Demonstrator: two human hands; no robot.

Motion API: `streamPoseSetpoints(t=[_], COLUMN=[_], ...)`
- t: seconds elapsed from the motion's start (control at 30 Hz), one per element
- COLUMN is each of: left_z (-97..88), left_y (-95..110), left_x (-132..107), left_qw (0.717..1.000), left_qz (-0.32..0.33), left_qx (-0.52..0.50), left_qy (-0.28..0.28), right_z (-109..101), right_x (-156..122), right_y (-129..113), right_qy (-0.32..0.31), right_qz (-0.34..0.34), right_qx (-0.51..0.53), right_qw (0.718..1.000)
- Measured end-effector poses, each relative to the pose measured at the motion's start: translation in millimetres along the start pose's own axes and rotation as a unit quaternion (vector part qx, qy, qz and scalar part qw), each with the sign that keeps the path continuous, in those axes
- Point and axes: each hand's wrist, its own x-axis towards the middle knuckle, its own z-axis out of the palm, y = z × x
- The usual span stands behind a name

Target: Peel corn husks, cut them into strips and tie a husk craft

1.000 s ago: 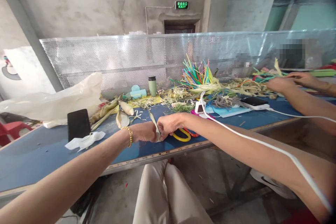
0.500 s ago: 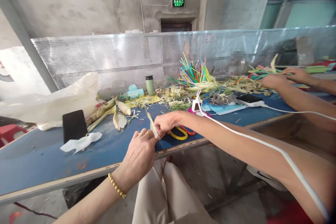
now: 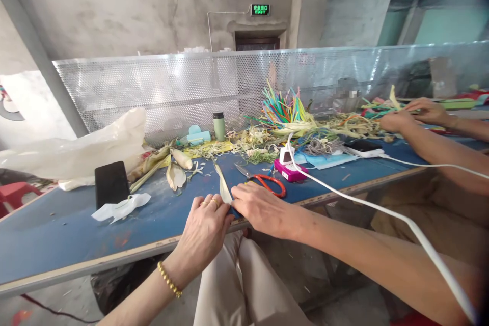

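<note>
A person's two bare hands meet at the near edge of a blue counter (image 3: 76, 249), at the near end of a pale husk strip (image 3: 223, 186); the strip's long axis runs away from the person, leaning a little left, its narrow tip pointing to the far side and its wider part close to the fingers; the left hand (image 3: 208, 221), with rings and a gold beaded bracelet (image 3: 168, 279), has its grip closed on the near end; the right hand (image 3: 263, 209) has bent fingers right beside it, though whether that grip is clenched on the strip I cannot tell; just beyond the right hand lie red-handled scissors (image 3: 262, 177), blades pointing away and left; a magenta box (image 3: 292, 172) sits near them
</note>
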Motion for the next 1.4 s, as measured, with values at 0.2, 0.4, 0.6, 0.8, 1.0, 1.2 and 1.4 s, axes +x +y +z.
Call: streamPoseSetpoints(t=[0.2,0.4,0.6,0.8,1.0,1.2,1.4], left_z=[-11.8,-6.5,-2.8,-7.0,-8.0,-6.1,0.7], left_y=[-21,-54,-32,-27,-21,-25,-34], left_x=[9,14,23,29,32,34,41], left_qw=[0.997,0.989,0.989,0.994,0.998,0.996,0.993], left_qz=[-0.004,-0.076,-0.041,-0.024,0.017,-0.011,-0.024], left_qx=[-0.074,-0.129,-0.141,-0.096,0.002,-0.060,-0.069], left_qy=[-0.034,0.010,-0.027,-0.038,-0.059,-0.058,-0.093], right_z=[-2,-5,-2,4,1,-1,13], right_x=[7,18,25,26,25,25,24], right_y=[1,17,28,24,22,22,25], right_qy=[-0.029,-0.053,-0.034,-0.015,-0.025,-0.022,0.030], right_qz=[0.016,0.007,0.017,-0.043,-0.061,0.036,0.066], right_qx=[0.007,0.054,0.141,0.059,0.032,0.100,0.157], right_qw=[0.999,0.997,0.989,0.997,0.997,0.994,0.985])
